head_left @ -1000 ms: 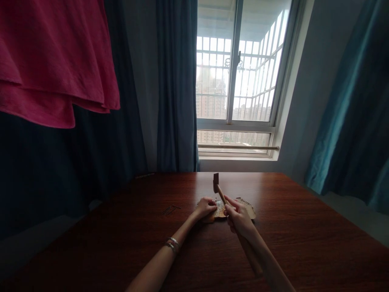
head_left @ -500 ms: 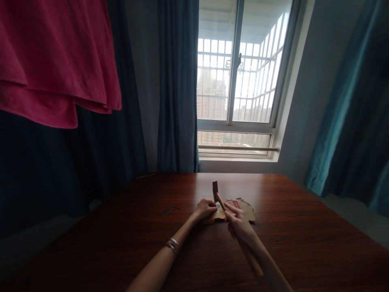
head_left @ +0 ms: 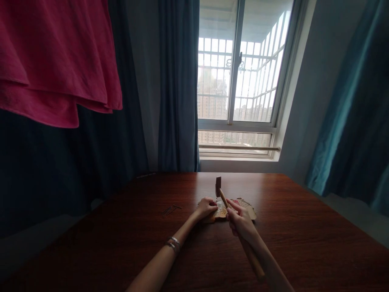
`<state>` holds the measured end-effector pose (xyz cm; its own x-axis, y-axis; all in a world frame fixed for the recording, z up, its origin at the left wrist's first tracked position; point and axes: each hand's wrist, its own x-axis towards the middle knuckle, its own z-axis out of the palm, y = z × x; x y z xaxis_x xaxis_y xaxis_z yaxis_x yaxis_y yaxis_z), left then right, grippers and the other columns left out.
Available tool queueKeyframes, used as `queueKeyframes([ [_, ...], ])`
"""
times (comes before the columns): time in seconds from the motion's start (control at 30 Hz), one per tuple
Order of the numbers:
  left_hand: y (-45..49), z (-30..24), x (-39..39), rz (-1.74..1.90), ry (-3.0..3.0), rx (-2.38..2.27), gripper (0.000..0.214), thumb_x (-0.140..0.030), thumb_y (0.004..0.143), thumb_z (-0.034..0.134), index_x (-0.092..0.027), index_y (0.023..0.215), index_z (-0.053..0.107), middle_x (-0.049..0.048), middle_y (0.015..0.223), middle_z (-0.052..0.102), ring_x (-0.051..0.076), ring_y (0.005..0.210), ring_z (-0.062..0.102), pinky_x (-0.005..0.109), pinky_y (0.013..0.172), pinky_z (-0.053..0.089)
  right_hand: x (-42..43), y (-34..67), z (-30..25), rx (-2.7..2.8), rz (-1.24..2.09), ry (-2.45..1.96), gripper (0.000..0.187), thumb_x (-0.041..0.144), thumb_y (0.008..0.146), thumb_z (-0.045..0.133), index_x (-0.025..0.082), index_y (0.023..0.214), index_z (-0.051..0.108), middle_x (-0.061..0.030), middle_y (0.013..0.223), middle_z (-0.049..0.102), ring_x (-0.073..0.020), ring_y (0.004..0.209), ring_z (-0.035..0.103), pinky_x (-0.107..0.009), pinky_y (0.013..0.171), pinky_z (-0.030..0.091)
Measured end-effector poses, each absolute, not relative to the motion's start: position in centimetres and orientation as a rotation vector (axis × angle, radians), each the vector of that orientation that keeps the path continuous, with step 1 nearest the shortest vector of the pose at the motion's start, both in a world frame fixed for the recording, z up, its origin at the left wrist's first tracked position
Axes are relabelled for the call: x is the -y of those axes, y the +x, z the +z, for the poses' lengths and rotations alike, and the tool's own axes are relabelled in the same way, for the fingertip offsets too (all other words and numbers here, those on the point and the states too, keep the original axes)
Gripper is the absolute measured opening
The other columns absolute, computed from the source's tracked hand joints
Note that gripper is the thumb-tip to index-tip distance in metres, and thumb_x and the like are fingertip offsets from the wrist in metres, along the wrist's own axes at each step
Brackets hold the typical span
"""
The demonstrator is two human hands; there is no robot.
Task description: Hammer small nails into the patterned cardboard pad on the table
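My right hand (head_left: 242,224) is wrapped round the wooden handle of a hammer (head_left: 218,187). The hammer's dark head is raised a little above my left fingertips, and the handle's end sticks out below my right hand. My left hand (head_left: 207,207) pinches a thin upright nail (head_left: 216,200), mostly hidden by the fingers. Under both hands lies a flat tan board (head_left: 251,211), apparently cardboard, with reddish patterning and a notched far edge. Its left part is covered by my left hand.
Several loose nails (head_left: 172,209) lie on the brown wooden table (head_left: 121,243), left of my left hand. A barred window (head_left: 237,81) stands behind the table, with dark blue curtains (head_left: 178,89) at the sides. A pink cloth (head_left: 60,61) hangs at upper left.
The hammer head has risen slightly and shifted a little right, away from my left fingertips. My left hand keeps its place on the board.
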<state>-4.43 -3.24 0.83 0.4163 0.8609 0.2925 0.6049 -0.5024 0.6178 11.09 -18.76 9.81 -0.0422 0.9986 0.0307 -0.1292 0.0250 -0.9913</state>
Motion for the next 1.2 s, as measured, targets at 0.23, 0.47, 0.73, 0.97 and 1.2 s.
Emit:
queueKeyframes([
  [0.23, -4.5, 1.1, 3.4, 0.796, 2.239, -1.283, 0.024, -0.037, 0.070, 0.063, -0.015, 0.074, 0.071, 0.0021, 0.074, 0.069, 0.015, 0.070, 0.057, 0.022, 0.063, 0.036, 17.6, 11.5, 8.8, 1.087, 1.184, -1.058, 0.068, 0.045, 0.066, 0.066, 0.012, 0.123, 0.049, 0.0104, 0.048, 0.041, -0.0041, 0.032, 0.031, -0.016, 0.027, 0.025],
  [0.47, -4.6, 1.1, 3.4, 0.818, 2.238, -1.243, 0.024, -0.037, 0.069, 0.063, -0.016, 0.076, 0.072, 0.0024, 0.078, 0.070, 0.016, 0.073, 0.059, 0.022, 0.065, 0.038, 14.7, 12.3, 5.9, 1.049, 1.076, -1.141, 0.053, 0.042, 0.059, 0.069, 0.011, 0.099, 0.056, 0.0121, 0.039, 0.035, -0.0053, 0.029, 0.029, -0.019, 0.028, 0.025],
  [0.73, -4.5, 1.1, 3.4, 0.810, 2.231, -1.255, 0.024, -0.037, 0.069, 0.062, -0.016, 0.076, 0.072, 0.0025, 0.077, 0.070, 0.016, 0.071, 0.058, 0.023, 0.065, 0.039, 14.8, 12.5, 6.6, 1.060, 1.217, -1.122, 0.039, 0.053, 0.067, 0.058, 0.017, 0.081, 0.051, 0.0080, 0.053, 0.043, -0.0035, 0.032, 0.031, -0.018, 0.027, 0.024],
  [0.97, -4.6, 0.9, 3.2, 0.803, 2.255, -1.259, 0.026, -0.039, 0.069, 0.063, -0.015, 0.075, 0.071, 0.0019, 0.074, 0.069, 0.016, 0.071, 0.058, 0.022, 0.064, 0.038, 17.4, 12.5, 9.6, 1.202, 1.316, -1.112, 0.054, 0.043, 0.074, 0.053, 0.019, 0.122, 0.045, 0.0086, 0.053, 0.045, -0.0053, 0.033, 0.035, -0.016, 0.028, 0.025],
  [1.2, -4.4, 0.8, 3.2, 0.800, 2.261, -1.269, 0.023, -0.037, 0.070, 0.061, -0.016, 0.074, 0.071, 0.0012, 0.076, 0.069, 0.015, 0.072, 0.057, 0.023, 0.066, 0.038, 18.2, 11.6, 10.5, 1.266, 1.347, -1.145, 0.066, 0.042, 0.074, 0.052, 0.017, 0.134, 0.040, 0.0084, 0.052, 0.045, -0.0051, 0.032, 0.035, -0.016, 0.027, 0.026],
])
